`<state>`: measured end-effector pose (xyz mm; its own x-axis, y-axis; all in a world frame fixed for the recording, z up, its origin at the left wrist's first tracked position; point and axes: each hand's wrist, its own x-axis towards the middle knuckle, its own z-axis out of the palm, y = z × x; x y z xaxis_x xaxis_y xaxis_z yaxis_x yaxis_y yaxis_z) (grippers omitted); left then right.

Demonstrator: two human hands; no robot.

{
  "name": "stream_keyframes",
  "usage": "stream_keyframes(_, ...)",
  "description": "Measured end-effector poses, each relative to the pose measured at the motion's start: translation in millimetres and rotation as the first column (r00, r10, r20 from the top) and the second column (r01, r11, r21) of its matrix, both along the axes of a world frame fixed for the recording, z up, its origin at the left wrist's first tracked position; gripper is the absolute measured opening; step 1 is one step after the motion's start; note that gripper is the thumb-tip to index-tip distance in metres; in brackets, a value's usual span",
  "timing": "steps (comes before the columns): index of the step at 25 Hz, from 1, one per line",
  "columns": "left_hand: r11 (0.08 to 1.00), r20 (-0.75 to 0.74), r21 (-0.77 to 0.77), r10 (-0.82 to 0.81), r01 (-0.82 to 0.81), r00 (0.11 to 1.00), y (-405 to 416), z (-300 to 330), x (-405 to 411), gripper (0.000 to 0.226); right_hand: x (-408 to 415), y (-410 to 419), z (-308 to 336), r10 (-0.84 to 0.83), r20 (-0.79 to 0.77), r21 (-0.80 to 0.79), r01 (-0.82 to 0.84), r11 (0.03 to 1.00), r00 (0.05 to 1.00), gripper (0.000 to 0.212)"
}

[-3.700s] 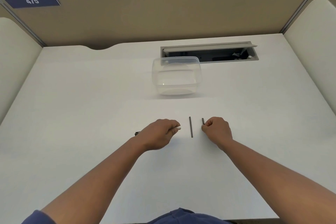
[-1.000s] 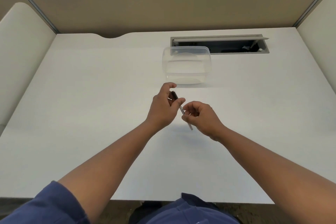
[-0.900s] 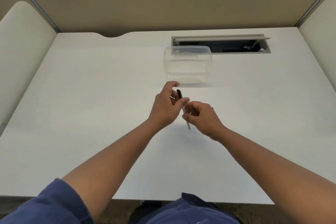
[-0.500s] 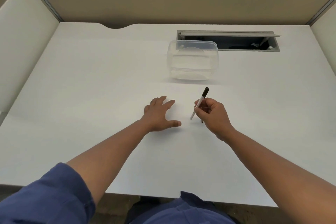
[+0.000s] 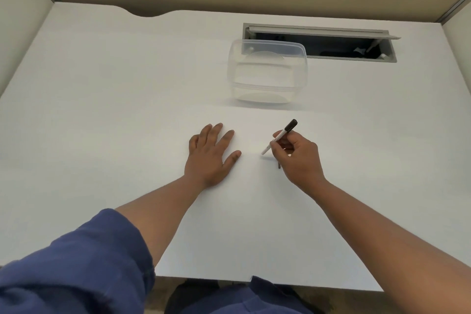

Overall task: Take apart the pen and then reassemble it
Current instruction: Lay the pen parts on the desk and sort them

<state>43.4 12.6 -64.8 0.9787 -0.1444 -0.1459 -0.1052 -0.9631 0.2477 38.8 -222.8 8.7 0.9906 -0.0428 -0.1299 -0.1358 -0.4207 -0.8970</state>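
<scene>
My right hand [image 5: 299, 157] grips a white pen barrel [image 5: 276, 140] with a black end piece; it tilts up and to the right, black end highest. A small dark pen part [image 5: 279, 166] pokes out from under that hand on the white desk [image 5: 127, 109]; most of it is hidden. My left hand [image 5: 210, 154] lies flat, palm down, on the desk to the left of the pen, fingers spread and holding nothing.
A clear plastic container [image 5: 267, 71] stands behind the hands. Beyond it, an open cable slot [image 5: 331, 44] is set into the desk. Beige partition walls enclose the desk at the back and both sides. The near desk edge is just above my lap.
Both hands were working the pen together a second ago. The left hand has let go and dropped flat on the desk; the right hand keeps the pen barrel. Little differs from half a second ago.
</scene>
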Motion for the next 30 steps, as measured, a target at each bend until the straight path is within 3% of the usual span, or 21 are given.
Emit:
stream_keyframes(3,1.000,0.011,0.014,0.004,-0.004,1.000,-1,0,0,0.062,1,3,-2,0.070,0.111,-0.096,-0.059,0.994,0.991,0.009)
stream_keyframes(6,0.999,-0.003,0.031,0.014,-0.014,1.000,-2,2,0,0.063,0,3,-11,0.146,0.124,-0.213,-0.117,0.970,0.982,0.007)
stream_keyframes(14,0.999,-0.043,0.045,0.020,-0.018,0.999,-2,4,3,0.064,4,-1,-14,0.152,0.135,-0.236,-0.118,0.965,0.979,0.008)
stream_keyframes(22,0.999,-0.048,0.049,0.019,-0.017,0.999,-2,5,3,0.063,-3,1,-13,0.140,0.051,-0.222,-0.126,0.967,0.989,0.009)
stream_keyframes(30,0.999,-0.037,0.047,0.016,-0.014,0.999,-2,4,3,0.063,-5,2,-4,0.112,0.148,-0.216,-0.079,0.973,0.983,0.008)
